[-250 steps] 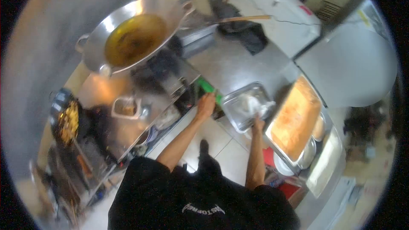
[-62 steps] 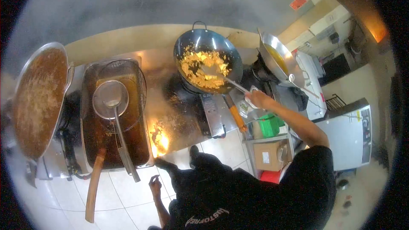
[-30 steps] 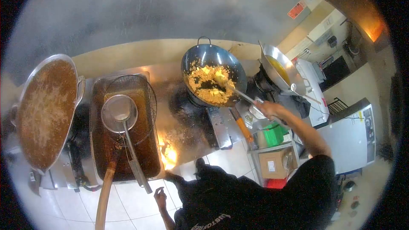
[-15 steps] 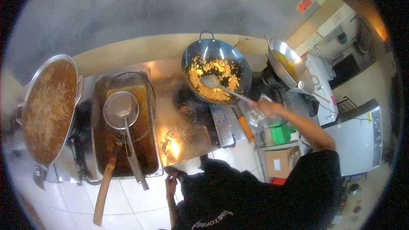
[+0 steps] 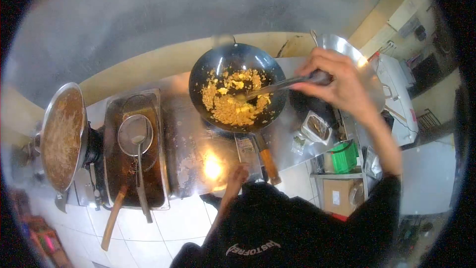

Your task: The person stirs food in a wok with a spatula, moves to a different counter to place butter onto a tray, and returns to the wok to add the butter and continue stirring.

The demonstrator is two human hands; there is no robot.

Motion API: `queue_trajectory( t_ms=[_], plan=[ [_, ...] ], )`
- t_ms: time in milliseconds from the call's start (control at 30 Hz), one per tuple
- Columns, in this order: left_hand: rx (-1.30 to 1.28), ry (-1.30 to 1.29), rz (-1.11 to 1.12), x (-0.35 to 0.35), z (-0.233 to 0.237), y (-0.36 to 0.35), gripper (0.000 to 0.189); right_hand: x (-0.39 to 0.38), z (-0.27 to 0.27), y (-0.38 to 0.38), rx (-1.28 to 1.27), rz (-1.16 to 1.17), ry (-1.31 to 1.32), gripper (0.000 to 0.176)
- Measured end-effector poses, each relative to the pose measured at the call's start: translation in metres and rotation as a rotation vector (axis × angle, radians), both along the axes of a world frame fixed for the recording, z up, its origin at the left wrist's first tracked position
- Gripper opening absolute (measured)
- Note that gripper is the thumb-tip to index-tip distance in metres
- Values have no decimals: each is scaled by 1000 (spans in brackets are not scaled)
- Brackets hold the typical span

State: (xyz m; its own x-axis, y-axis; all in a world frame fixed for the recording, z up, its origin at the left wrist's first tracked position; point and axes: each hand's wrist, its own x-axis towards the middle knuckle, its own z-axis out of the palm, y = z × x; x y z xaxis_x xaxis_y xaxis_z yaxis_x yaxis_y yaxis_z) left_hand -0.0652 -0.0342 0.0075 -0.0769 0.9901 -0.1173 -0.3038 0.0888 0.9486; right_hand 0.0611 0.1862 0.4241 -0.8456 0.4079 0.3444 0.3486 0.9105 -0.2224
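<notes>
A dark wok (image 5: 196, 97) holds fried rice (image 5: 233, 109) with yellow bits of egg. Above its right side, my right hand (image 5: 337, 77) is closed around the handle of a wok spatula (image 5: 277, 87), whose blade end rests among the rice. The wok's wooden handle (image 5: 268, 161) points toward my body. My left hand (image 5: 238, 173) is just left of that handle, apart from it, over the counter's front edge. Its fingers look curled together, slightly blurred, with nothing visible in them.
On the left are a large pan of brown bubbling liquid (image 5: 62, 134) and a metal basin (image 5: 163, 168) holding a strainer (image 5: 135, 134). A second wok (image 5: 342, 44) stands at the right. Nearby are a plastic tub (image 5: 316, 128) and green basket (image 5: 343, 158).
My right hand has risen, bringing the spatula handle up and turning the blade within the rice. My left hand has moved up and right toward the wok handle. The view has shifted.
</notes>
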Motion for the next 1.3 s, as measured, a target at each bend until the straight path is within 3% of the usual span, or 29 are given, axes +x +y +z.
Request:
queue_trajectory(
  t_ms=[67, 100, 133, 200, 233, 300, 333, 400, 467, 533, 567, 700, 733, 800, 833, 867, 933, 967, 1000, 1067, 1100, 1133, 1167, 1200, 1233, 1267, 1300],
  plan=[
    [-372, -268, 28, 13, 17, 18, 36, -20, -55, 16, 31, 143, 528, 22],
    [-348, -466, -59, 25, 4, 25, 48, -40, -95, 21, -260, 186, 829, 27],
    [-357, -469, -43, 43, 8, 28, 48, -49, -128, 25, -564, 218, 1127, 34],
    [-423, -441, -108, 59, 23, 34, 49, -18, -156, 3, -879, -17, 1193, 40],
    [-441, -393, -109, 68, 31, 35, 47, 4, -160, -13, -905, 110, 1228, 39],
    [-432, -498, -103, 72, 50, 42, 44, 21, -148, -31, -940, 252, 1245, 38],
    [-411, -618, -108, 77, 60, 43, 41, 23, -143, -38, -776, 79, 1044, 30],
    [-380, -560, -101, 79, 68, 41, 34, 25, -141, -54, -437, -258, 633, 15],
    [-336, -641, -117, 84, 54, 44, 30, 23, -147, -51, -576, -271, 648, 8],
    [-332, -528, -139, 80, 50, 46, 27, 45, -124, -63, -617, -20, 665, 10],
    [-359, -535, -111, 80, 49, 45, 27, 41, -130, -70, -611, -14, 651, 10],
    [-326, -545, -115, 88, 36, 34, 28, 24, -191, -104, -1269, -529, 889, 19],
    [-252, -466, -107, 82, 34, 41, 29, 19, -191, -100, -1256, -516, 896, 19],
    [-373, -512, -102, 76, 48, 48, 25, 12, -184, -92, -517, -29, 1125, 38],
    [-443, -552, -72, 78, 50, 51, 24, 10, -239, -85, -78, -278, 1013, 40],
    [-527, -586, -49, 79, 51, 47, 23, -2, -236, -81, -79, -279, 1009, 40],
    [-490, -555, -53, 76, 47, 37, 23, -30, -225, -64, -399, -94, 1522, 36],
    [-435, -529, -48, 73, 41, 39, 23, -28, -220, -59, -467, -17, 1568, 34],
    [-379, -511, -40, 75, 30, 41, 23, -36, -220, -58, -462, -5, 1567, 34],
    [-364, -519, 64, 83, 18, 39, 24, -54, -233, -66, -421, -196, 1468, 41],
    [-347, -504, 14, 79, 19, 37, 27, -34, -283, -67, -335, -409, 1371, 39],
    [-326, -486, -33, 74, 20, 38, 29, -15, -271, -75, -337, -413, 1381, 39],
    [-402, -479, -68, 69, 46, 41, 30, 5, -244, -82, -467, -193, 1296, 35],
    [-400, -477, -61, 67, 43, 40, 30, 22, -231, -86, -588, 32, 1193, 32],
    [-387, -523, -66, 67, 37, 39, 29, 35, -239, -82, -660, 84, 1307, 31],
    [-378, -577, -69, 76, 31, 40, 27, 30, -233, -74, -669, 98, 1289, 31],
    [-381, -528, 22, 86, 26, 39, 23, 16, -223, -74, -547, -218, 1080, 39]
  ],
)
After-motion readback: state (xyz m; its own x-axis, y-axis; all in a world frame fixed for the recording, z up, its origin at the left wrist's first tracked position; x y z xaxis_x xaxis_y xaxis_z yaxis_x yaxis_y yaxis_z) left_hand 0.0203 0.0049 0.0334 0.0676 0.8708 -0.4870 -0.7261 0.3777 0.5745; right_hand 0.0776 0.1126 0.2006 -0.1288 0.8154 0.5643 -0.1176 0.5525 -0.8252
